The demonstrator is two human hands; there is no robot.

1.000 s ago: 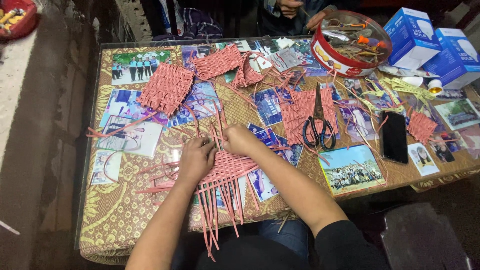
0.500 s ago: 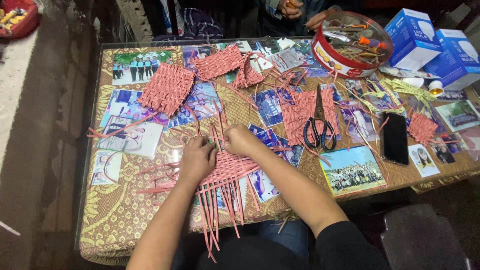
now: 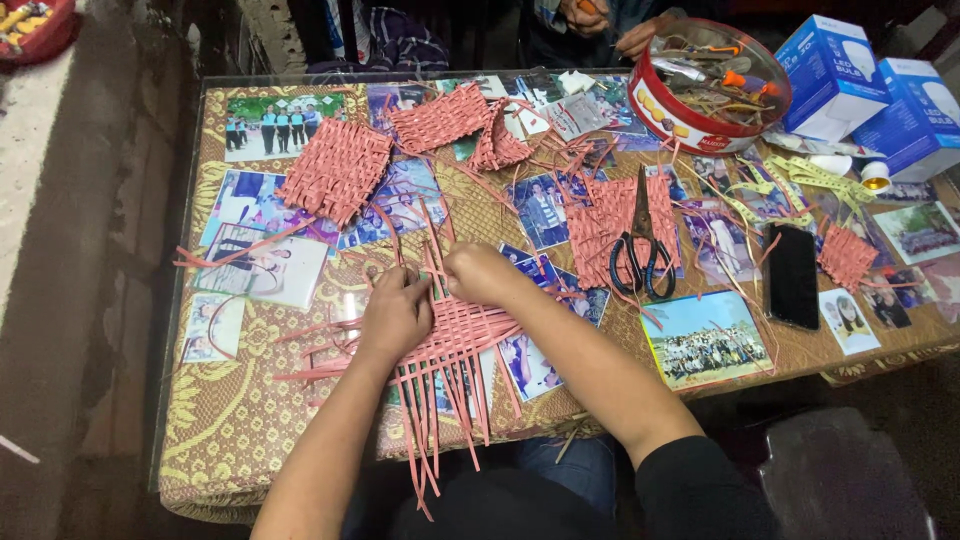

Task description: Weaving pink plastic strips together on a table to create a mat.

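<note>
Head view, looking down on a glass-topped table [image 3: 250, 440] with photographs beneath the glass. Work item: a partly woven mat [image 3: 455, 345] of flat pink strips, lying at the near edge of the table directly in front of the person. The centre is a tight over-under grid; loose strip ends fan out to the left, run up toward the far side, and hang past the table edge toward the lap.

Left hand [image 3: 397, 315]: palm down, fingers curled, pressing on the left part of the weave. Right hand [image 3: 483, 275]: knuckles up, fingers bent onto the upper edge of the weave, apparently pinching a strip, though the fingertips are hidden under the hand, so the grip cannot be confirmed.

Nearby items: three finished pink woven squares [image 3: 335, 170] at the far left, black-handled scissors [image 3: 638, 255] resting on another pink piece, a dark phone [image 3: 793, 275] to the right, a round red tin [image 3: 715, 85] of tools, and blue boxes [image 3: 835, 70] partly cut off at the right frame edge. A second person's hands at the top edge are mostly cropped.
</note>
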